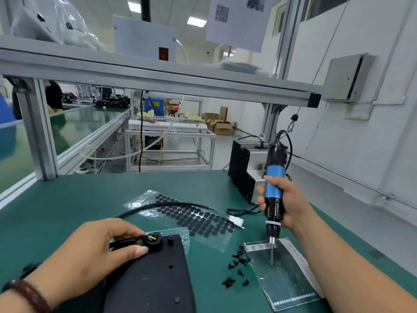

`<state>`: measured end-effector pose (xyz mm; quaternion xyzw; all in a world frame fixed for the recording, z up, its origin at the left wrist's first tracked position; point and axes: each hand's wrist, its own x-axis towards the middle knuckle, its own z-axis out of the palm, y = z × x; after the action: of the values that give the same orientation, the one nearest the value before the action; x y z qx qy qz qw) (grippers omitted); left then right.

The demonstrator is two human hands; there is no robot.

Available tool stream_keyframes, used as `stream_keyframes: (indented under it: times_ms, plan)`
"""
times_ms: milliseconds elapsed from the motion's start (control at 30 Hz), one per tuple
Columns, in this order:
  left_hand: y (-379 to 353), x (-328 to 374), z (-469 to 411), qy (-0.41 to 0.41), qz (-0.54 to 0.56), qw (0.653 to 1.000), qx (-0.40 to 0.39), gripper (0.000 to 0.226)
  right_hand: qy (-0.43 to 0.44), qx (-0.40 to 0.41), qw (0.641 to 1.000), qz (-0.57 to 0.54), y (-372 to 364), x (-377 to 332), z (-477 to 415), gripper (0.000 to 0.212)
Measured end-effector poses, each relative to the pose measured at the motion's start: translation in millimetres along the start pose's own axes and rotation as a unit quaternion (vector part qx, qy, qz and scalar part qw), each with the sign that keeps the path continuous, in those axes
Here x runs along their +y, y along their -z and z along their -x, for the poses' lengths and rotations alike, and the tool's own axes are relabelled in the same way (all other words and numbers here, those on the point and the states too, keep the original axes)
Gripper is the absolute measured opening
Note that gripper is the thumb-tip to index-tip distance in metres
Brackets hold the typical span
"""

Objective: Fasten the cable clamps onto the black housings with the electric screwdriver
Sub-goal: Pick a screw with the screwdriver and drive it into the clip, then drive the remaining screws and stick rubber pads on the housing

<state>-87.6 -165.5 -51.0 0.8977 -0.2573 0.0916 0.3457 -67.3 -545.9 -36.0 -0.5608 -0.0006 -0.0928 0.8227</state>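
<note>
The black housing (155,276) lies flat at 6 o'clock before me, a matte tapered plate with small holes. My left hand (90,251) pinches the cable clamp (153,243) at its 11 o'clock corner. At 3 o'clock my right hand (286,204) grips the blue-and-black electric screwdriver (274,188) upright, bit down beside loose black screws (237,265).

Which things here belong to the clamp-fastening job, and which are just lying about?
In use: electric screwdriver in right hand; cable clamp held by left hand on black housing; black screws.
Lying about: sheet of round black pads; cardboard boxes behind.
</note>
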Motion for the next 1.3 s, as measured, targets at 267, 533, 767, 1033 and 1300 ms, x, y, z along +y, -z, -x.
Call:
stream_keyframes:
  times_ms: [267,533,767,1033,1300]
  plan:
    - [-1,-5,0,0.001,0.002,1.0,0.009,0.032,-0.012,0.019,1.0,-0.004,1,7,-5,0.041]
    - [0,-2,0,-0.002,0.001,1.0,0.017,0.03,0.081,0.199,0.935,0.281,-1,-2,-9,0.035]
    - [3,1,-1,0.006,-0.002,1.0,-0.004,0.024,0.113,0.301,0.863,0.389,5,-8,-14,0.062]
    - [20,-11,-16,0.074,0.082,0.992,0.06,0.025,0.318,0.292,0.691,0.58,-38,-24,-3,0.061]
    - [24,-42,-60,0.207,0.149,0.967,-0.001,0.038,0.073,-0.077,0.726,0.679,-158,39,-60,0.034]
